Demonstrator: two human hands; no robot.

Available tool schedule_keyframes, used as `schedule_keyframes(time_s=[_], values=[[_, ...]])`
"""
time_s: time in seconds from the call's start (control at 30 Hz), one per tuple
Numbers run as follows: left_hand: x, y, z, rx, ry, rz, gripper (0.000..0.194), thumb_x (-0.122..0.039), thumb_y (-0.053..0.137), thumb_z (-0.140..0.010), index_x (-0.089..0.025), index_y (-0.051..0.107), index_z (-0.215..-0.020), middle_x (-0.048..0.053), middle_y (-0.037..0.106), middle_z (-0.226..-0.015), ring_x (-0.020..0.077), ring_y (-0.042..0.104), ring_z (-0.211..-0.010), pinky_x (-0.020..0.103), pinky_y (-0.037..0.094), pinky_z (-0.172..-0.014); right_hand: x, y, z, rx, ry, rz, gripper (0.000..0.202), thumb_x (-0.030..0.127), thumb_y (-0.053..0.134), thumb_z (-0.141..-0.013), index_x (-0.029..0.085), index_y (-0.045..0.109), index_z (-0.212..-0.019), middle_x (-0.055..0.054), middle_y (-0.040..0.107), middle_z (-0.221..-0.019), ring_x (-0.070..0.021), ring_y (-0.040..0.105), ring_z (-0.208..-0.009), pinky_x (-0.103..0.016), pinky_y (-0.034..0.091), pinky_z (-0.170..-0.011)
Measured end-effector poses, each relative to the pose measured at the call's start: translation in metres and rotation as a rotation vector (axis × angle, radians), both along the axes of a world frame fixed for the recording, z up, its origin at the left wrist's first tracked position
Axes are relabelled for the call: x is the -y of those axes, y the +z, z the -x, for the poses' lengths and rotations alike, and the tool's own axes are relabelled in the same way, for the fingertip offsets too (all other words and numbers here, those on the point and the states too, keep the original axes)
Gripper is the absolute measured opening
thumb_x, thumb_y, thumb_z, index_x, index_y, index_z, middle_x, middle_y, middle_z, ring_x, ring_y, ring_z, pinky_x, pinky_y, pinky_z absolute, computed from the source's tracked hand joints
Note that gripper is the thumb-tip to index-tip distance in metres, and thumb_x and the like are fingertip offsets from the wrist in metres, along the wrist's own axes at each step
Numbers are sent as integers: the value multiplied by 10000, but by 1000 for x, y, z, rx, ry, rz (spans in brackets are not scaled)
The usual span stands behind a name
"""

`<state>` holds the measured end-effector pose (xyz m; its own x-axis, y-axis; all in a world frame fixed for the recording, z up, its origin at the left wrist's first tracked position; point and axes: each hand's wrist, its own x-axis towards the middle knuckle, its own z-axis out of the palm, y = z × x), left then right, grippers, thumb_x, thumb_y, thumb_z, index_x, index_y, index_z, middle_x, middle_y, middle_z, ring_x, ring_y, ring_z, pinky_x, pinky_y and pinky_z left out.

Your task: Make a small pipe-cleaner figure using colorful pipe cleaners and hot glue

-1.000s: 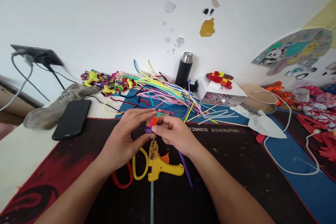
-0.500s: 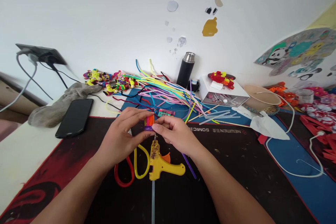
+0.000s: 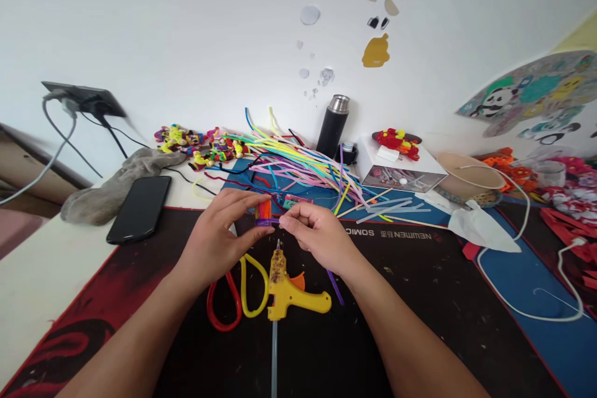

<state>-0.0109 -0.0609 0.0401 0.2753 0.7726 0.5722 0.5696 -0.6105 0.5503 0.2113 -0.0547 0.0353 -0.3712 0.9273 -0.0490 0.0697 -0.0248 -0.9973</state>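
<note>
My left hand [image 3: 219, 233] pinches a small piece with orange and other coloured bands [image 3: 263, 210] between thumb and fingers. A purple pipe cleaner [image 3: 274, 221] runs from the lower edge of that piece to my right hand [image 3: 317, 235], whose thumb and fingers are closed on it. Its loose end hangs down below my right hand. Just under both hands lies a yellow glue gun [image 3: 280, 289], nozzle pointing away from me, with a clear glue stick [image 3: 274, 354] in its rear. Scissors with red and yellow handles [image 3: 254, 286] lie left of it, their blades mostly hidden by my left hand.
Behind the hands is a heap of coloured pipe cleaners [image 3: 298, 165]. A black flask [image 3: 333, 127] and a white drawer box [image 3: 401, 168] stand near the wall. A phone [image 3: 140, 208] lies left; a white cable [image 3: 527, 317] curves at right.
My right hand has drawn slightly away from the banded piece, so a short stretch of purple pipe cleaner now shows between the hands. The whole view has shifted slightly.
</note>
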Motion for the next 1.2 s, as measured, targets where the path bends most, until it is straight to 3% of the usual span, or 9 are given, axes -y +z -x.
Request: schedule_keyframes(time_s=[0.17, 0.6, 0.93, 1.2], values=[[-2, -4, 2, -21, 27, -11, 374, -444, 808, -944, -238, 778, -1255, 88, 799, -1152, 293, 703, -1086, 420, 551, -995, 1, 3, 0, 52, 0, -33, 300, 474, 707, -953, 202, 641, -845, 89, 428, -579, -102, 382, -519, -258, 285, -524], [2, 1, 2, 65, 5, 109, 391, -438, 846, -890, -291, 801, -1249, 70, 797, -1154, 313, 707, -1094, 447, 560, -1007, 2, 6, 1, 34, -4, -10, 293, 467, 708, -955, 202, 639, -850, 87, 443, -573, -106, 396, -526, -265, 302, -540], [6, -3, 0, 243, -19, 233, 412, -418, 904, -841, -314, 808, -1228, 47, 780, -1139, 283, 691, -1064, 408, 538, -958, 1, -1, 4, -104, 19, 89, 407, 573, 798, -891, 203, 633, -847, 99, 391, -588, -85, 325, -499, -247, 236, -483], [7, -11, -7, 588, -16, 431, 466, -373, 981, -733, -311, 849, -1175, 49, 802, -1162, 282, 707, -1071, 400, 560, -978, 3, -6, 10, -291, 72, 220, 504, 642, 878, -811, 199, 641, -841, 98, 418, -594, -64, 291, -478, -233, 197, -447]])
